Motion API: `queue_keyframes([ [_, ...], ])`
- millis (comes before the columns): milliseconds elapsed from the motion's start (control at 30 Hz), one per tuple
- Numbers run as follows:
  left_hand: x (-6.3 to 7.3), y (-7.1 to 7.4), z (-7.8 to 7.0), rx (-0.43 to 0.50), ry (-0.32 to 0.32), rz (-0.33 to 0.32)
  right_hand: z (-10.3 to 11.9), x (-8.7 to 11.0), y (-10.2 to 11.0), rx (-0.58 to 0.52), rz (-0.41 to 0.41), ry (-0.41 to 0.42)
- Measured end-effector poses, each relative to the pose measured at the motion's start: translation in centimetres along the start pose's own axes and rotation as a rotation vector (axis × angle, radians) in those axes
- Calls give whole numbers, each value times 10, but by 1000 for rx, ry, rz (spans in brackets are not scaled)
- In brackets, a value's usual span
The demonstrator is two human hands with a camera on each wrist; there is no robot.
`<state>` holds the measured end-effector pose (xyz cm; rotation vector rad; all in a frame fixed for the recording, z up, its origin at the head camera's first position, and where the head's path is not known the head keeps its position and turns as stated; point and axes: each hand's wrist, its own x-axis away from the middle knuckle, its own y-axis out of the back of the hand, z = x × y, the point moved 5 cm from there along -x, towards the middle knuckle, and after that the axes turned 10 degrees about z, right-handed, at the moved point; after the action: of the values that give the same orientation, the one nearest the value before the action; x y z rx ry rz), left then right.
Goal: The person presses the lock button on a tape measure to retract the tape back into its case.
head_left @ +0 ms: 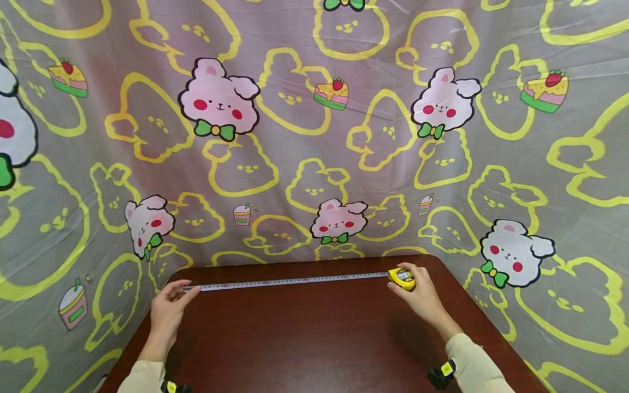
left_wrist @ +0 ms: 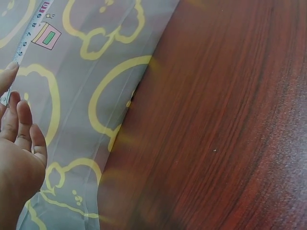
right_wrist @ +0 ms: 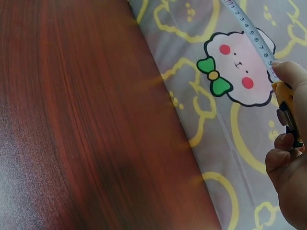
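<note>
A yellow tape measure (head_left: pixel 403 278) is gripped in my right hand (head_left: pixel 417 289), near the far right corner of the table. Its white blade (head_left: pixel 300 281), marked with black and red figures, stretches across to the left. My left hand (head_left: pixel 169 308) pinches the blade's free end between thumb and fingers. In the left wrist view the metal end hook (left_wrist: pixel 5 98) shows by the fingers, and the blade (left_wrist: pixel 29 36) runs up and away. From the right wrist, the tape case (right_wrist: pixel 286 108) is partly hidden behind the hand, with the thumb close to where the blade comes out.
Beneath both hands lies a dark reddish-brown wooden table (head_left: pixel 304 338) with rounded far corners. A grey curtain (head_left: pixel 295 153) with rabbit, cake and drink prints hangs around its back and sides. Each forearm wears a small dark wrist camera (head_left: pixel 440 375) over a cream sleeve (head_left: pixel 474 363).
</note>
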<state>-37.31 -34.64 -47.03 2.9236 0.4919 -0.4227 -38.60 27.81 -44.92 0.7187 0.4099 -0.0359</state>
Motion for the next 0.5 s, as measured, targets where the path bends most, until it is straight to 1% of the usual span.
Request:
queue_keyframes([
  [267,1,-5,1,-61,10,46,3,2,-3,-1,6,1],
  [500,-1,-6,3,-70,12,48,5,0,-7,-15,11,-7],
])
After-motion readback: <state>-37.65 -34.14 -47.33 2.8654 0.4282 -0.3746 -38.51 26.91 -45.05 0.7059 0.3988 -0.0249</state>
